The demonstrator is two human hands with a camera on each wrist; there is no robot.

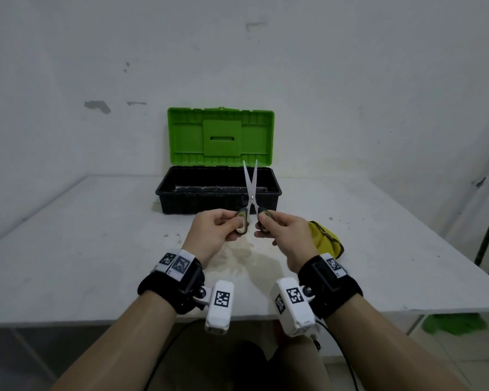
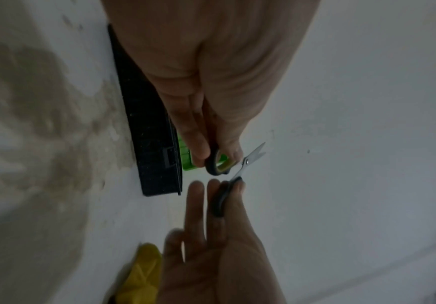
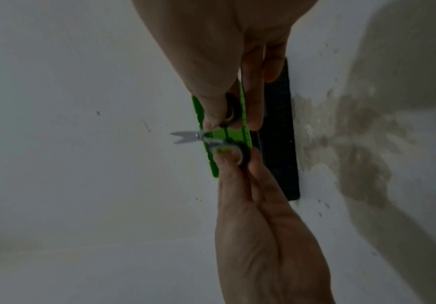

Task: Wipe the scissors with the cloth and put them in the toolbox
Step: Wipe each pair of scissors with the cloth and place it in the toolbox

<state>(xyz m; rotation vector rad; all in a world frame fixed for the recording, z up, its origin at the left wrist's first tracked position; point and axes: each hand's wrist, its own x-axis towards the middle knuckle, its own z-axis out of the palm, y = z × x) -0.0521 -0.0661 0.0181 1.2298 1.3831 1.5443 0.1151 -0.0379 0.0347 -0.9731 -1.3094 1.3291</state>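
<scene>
Holding the scissors [image 1: 250, 193] up in the air, between table [image 1: 68, 249] and chest, just in front of the toolbox [image 1: 218, 190], blades pointing up and away, parted into a narrow V. Looking light and rigid: 2 thin pale metal blades, smooth and probably slick, meeting at a small pivot; 2 dark loop handles with a yellow-green lining, thicker and likely grippier. Judging the loops the safe place to take hold, well away from edges and tips.

Pinching 1 loop with the left hand [image 1: 218, 230], thumb on top and fingers curled beneath; pinching the other loop with the right hand [image 1: 283, 235] between thumb and forefinger, remaining fingers stretched out loosely in the left wrist view.

Lying crumpled on the table just right of the right hand, the yellow cloth [image 1: 325, 238]: soft, limp, untouched.

Standing open behind, the toolbox: hard moulded plastic, black tray, ribbed green lid [image 1: 220, 136] upright against the scuffed white wall [image 1: 350, 80]. Showing a brownish stain [image 1: 246, 261] on the matte white table under the wrists.
</scene>
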